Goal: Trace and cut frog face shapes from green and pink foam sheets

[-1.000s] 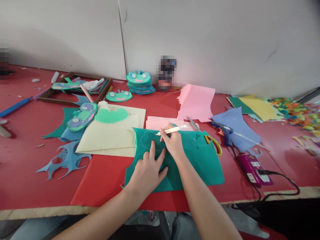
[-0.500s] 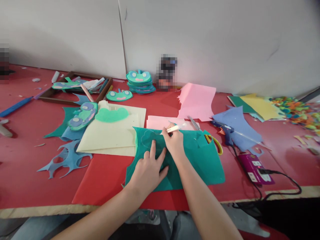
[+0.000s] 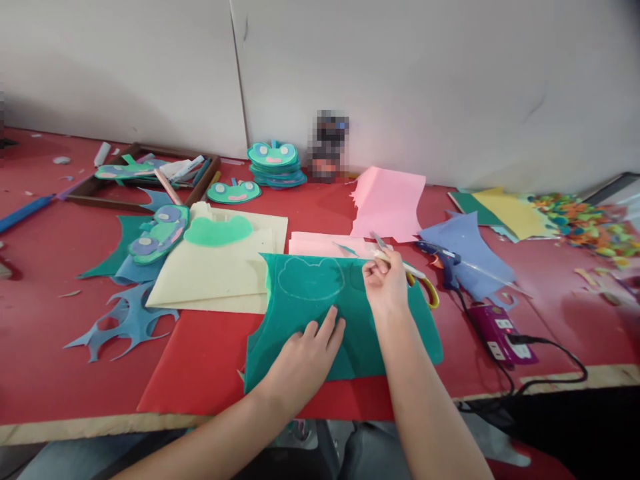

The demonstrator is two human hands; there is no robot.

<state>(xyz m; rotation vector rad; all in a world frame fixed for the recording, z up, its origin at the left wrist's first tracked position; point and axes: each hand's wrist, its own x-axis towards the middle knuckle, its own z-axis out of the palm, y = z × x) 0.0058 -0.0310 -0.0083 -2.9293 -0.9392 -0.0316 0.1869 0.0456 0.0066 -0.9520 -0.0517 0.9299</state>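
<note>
The left hand (image 3: 305,360) is lying flat with fingers spread on the green sheet (image 3: 400,333), pressing it down; it is sitting lower on the sheet than half a second ago. The right hand (image 3: 386,288) is gripping the white pen (image 3: 413,270) and has moved right, off the drawing, to just beside the scissors (image 3: 426,288). With both hands drawn back, the traced outline (image 3: 311,277) is showing whole on the sheet. The sheet is resting at the near edge of the red table (image 3: 50,320).

Left hand (image 3: 305,357) lies flat, fingers spread; right hand (image 3: 385,287) is curled in a pinch.
</note>
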